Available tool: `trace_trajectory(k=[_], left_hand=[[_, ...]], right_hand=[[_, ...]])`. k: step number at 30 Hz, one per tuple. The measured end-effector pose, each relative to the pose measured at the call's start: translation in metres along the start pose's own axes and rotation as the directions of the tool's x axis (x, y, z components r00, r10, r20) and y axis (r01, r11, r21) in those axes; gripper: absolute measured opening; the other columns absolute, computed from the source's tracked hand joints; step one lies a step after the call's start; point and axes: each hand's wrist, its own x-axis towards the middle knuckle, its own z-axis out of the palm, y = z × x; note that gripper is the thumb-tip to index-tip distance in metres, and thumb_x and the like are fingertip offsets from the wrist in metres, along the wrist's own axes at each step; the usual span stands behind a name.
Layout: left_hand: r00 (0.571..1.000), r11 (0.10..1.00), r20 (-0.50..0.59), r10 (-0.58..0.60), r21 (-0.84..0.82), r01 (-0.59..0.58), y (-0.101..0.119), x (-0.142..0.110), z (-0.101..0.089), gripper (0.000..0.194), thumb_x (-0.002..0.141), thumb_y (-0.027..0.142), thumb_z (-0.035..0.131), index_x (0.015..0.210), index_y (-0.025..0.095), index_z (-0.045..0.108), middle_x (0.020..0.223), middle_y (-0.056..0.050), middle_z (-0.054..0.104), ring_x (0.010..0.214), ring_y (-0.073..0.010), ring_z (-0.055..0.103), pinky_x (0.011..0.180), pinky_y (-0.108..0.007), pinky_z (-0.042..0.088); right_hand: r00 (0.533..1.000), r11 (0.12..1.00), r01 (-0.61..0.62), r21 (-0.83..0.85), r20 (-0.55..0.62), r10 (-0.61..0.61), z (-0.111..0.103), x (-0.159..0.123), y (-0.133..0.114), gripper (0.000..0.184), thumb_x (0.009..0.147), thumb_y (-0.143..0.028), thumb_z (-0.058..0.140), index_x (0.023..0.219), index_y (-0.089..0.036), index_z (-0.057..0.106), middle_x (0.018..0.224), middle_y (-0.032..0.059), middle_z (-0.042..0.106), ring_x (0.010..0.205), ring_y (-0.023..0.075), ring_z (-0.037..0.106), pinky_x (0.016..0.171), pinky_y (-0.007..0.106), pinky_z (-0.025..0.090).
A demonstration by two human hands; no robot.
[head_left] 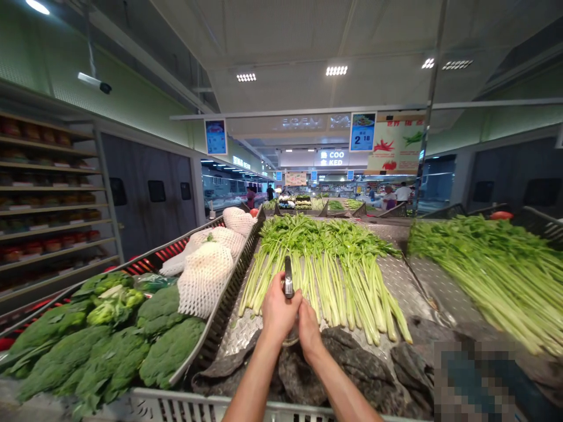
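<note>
Both hands are together in front of me, over the near ends of the celery. My left hand is closed around what looks like a spray bottle, its dark narrow head pointing forward. My right hand presses against the bottle from the right, fingers closed; most of the bottle body is hidden between the palms. Beyond them, celery stalks lie in a row on a metal tray, leaves at the far side. Dark crumpled cloth lies beneath my wrists.
On the left, a black crate holds broccoli and vegetables in white foam netting. A mirror panel at right reflects the celery. Price signs hang above. Shelves of jars stand far left; several people are in the distance.
</note>
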Motion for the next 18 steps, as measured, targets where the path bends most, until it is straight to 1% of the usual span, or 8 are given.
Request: trace_trajectory(k=[2, 5, 7, 10, 15, 18], left_hand=[[1.000, 1.000, 0.001, -0.015, 0.005, 0.015, -0.004, 0.001, -0.004, 0.039, 0.063, 0.029, 0.052, 0.100, 0.018, 0.046, 0.081, -0.003, 0.058, 0.071, -0.0158, 0.054, 0.065, -0.026, 0.039], [0.999, 0.999, 0.014, -0.039, 0.019, 0.039, -0.009, 0.002, -0.008, 0.035, 0.064, 0.030, 0.051, 0.098, 0.018, 0.047, 0.076, -0.002, 0.058, 0.068, -0.0156, 0.055, 0.063, -0.025, 0.039], [0.999, 0.999, 0.011, -0.043, 0.031, 0.042, -0.010, 0.002, -0.011, 0.037, 0.064, 0.031, 0.051, 0.098, 0.018, 0.046, 0.078, -0.003, 0.058, 0.071, -0.0168, 0.055, 0.063, -0.026, 0.040], [1.000, 0.999, 0.007, -0.030, 0.020, 0.029, -0.011, 0.004, -0.013, 0.042, 0.064, 0.032, 0.051, 0.102, 0.016, 0.044, 0.086, -0.005, 0.058, 0.077, -0.0183, 0.055, 0.067, -0.028, 0.040], [1.000, 1.000, -0.020, -0.020, 0.000, 0.020, -0.013, 0.008, -0.016, 0.049, 0.063, 0.034, 0.052, 0.107, 0.016, 0.043, 0.092, -0.007, 0.057, 0.084, -0.0204, 0.054, 0.071, -0.030, 0.040], [1.000, 1.000, -0.011, 0.004, 0.005, -0.004, -0.015, 0.010, -0.016, 0.049, 0.063, 0.035, 0.051, 0.108, 0.015, 0.042, 0.094, -0.008, 0.057, 0.085, -0.0205, 0.054, 0.071, -0.030, 0.040]], right_hand=[[1.000, 1.000, 0.008, 0.003, -0.006, -0.008, 0.007, 0.000, 0.005, 0.041, 0.074, -0.046, 0.038, 0.091, -0.015, 0.059, 0.091, 0.0062, 0.062, 0.086, 0.0167, 0.055, 0.078, 0.027, 0.040], [0.999, 1.000, -0.001, 0.002, -0.051, 0.001, 0.015, 0.000, 0.011, 0.042, 0.072, -0.047, 0.039, 0.088, -0.015, 0.061, 0.083, 0.0054, 0.063, 0.080, 0.0166, 0.056, 0.073, 0.027, 0.043], [0.999, 1.000, -0.009, 0.007, -0.042, 0.009, 0.018, 0.000, 0.012, 0.041, 0.073, -0.047, 0.038, 0.087, -0.015, 0.060, 0.081, 0.0048, 0.063, 0.078, 0.0164, 0.057, 0.069, 0.026, 0.044], [1.000, 1.000, -0.006, -0.012, 0.003, 0.006, 0.020, 0.000, 0.009, 0.040, 0.074, -0.045, 0.037, 0.087, -0.015, 0.060, 0.084, 0.0050, 0.063, 0.080, 0.0162, 0.056, 0.068, 0.025, 0.044], [1.000, 0.999, -0.004, -0.037, -0.001, 0.004, 0.021, 0.001, 0.005, 0.041, 0.075, -0.046, 0.035, 0.088, -0.015, 0.059, 0.078, 0.0037, 0.063, 0.073, 0.0155, 0.057, 0.059, 0.023, 0.044], [1.000, 0.999, 0.017, -0.031, -0.006, -0.017, 0.024, 0.002, 0.004, 0.039, 0.075, -0.045, 0.036, 0.086, -0.015, 0.059, 0.079, 0.0034, 0.063, 0.074, 0.0151, 0.056, 0.062, 0.023, 0.043]])
